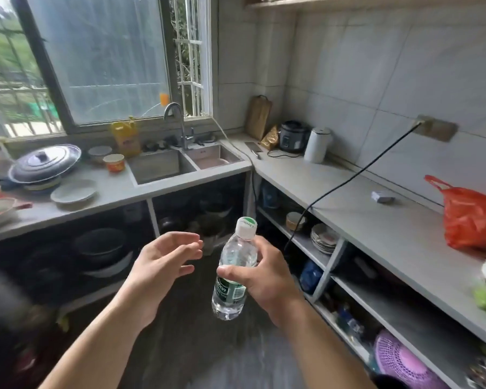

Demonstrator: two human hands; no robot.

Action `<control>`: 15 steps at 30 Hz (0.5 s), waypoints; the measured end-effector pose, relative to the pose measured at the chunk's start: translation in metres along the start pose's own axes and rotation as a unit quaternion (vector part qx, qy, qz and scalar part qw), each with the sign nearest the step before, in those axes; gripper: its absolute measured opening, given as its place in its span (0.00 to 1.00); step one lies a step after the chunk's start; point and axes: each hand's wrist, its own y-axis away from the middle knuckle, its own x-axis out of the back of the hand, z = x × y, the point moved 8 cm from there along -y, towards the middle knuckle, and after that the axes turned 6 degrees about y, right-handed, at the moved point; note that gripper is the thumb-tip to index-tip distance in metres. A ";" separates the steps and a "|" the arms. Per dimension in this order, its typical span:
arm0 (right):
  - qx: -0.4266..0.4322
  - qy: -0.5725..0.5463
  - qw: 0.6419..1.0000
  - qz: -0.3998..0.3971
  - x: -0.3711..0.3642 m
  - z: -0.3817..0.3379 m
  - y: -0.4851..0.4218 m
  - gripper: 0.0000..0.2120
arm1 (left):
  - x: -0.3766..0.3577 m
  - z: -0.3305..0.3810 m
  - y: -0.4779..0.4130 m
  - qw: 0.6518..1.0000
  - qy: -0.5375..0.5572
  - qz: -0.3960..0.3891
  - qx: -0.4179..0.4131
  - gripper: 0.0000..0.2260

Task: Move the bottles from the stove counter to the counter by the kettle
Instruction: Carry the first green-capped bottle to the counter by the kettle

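The right hand (267,279) was wrapped around a clear water bottle (234,272), with the thumb across the front just above the green label. The bottle had a white cap and leaned a little to the right. It was up in the air over the floor, in front of the open shelves, not resting on any counter. The left hand (163,262) was just beside the bottle, not touching it. Its fingers were spread and curled a bit, with nothing in them.

Past the hands, a double sink (180,164) sat under the window, with a bent metal tap (177,119) behind it. Left of the sink, the counter held a big pot lid (44,162), some plates and bowls, a small orange cup (114,162) and a yellow oil jug (125,137).

On the right ran a long grey counter (362,220). A white kettle (317,144) stood at its far end, next to a dark rice cooker (293,136). A wooden cutting board (258,116) leaned in the corner. A black cord (362,172) ran from a wall plug down over the counter edge. A red plastic bag (472,217) sat nearer on that counter.
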 end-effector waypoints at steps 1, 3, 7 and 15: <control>-0.008 0.000 1.000 0.013 0.009 0.003 -0.005 0.21 | -0.009 -0.001 -0.010 1.000 0.002 -0.014 0.002 0.06; -0.020 0.001 0.999 0.039 0.021 0.008 -0.018 0.23 | -0.024 -0.005 -0.032 0.999 0.008 -0.041 0.007 0.06; -0.040 0.013 0.995 0.095 0.030 0.011 -0.055 0.24 | -0.044 -0.007 -0.081 0.996 0.002 -0.090 0.010 0.06; -0.070 -0.017 0.980 0.186 0.021 -0.005 -0.143 0.23 | -0.045 0.021 -0.201 0.985 -0.030 -0.166 -0.028 0.06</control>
